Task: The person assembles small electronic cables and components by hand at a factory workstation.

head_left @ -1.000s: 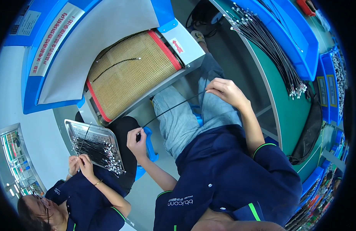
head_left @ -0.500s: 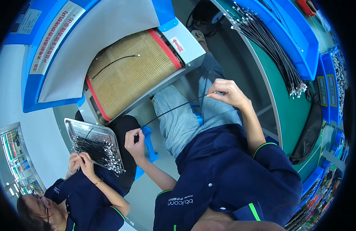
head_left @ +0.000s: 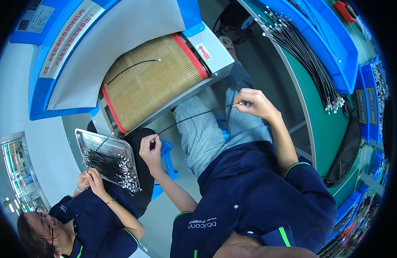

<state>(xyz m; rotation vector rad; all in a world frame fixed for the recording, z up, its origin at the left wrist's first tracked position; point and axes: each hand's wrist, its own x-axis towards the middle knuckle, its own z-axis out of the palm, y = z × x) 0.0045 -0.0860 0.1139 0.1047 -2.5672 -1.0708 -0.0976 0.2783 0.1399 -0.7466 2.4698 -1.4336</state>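
Observation:
A thin black cable (head_left: 194,116) stretches between my hands above my lap, bowing slightly upward. My left hand (head_left: 150,152) pinches its left end, where the fingers hide the tip. At the other end my right hand (head_left: 254,104) grips it between thumb and fingers, and a small pale connector shows there. Beyond my hands, another black cable (head_left: 131,70) with a pale connector lies curved on the tan mesh conveyor belt (head_left: 164,90), which has red edges.
At left a co-worker (head_left: 95,185) holds a cable over a perforated metal tray (head_left: 84,137) of black cables. On the right, a cable bundle (head_left: 301,60) lies on the green table (head_left: 310,99) beside a blue bin (head_left: 344,69). The blue-framed machine (head_left: 39,103) surrounds the belt.
The cable between my hands has gone from nearly straight to slightly bowed. My hands stay in nearly the same places. The co-worker's cable has swung toward the belt.

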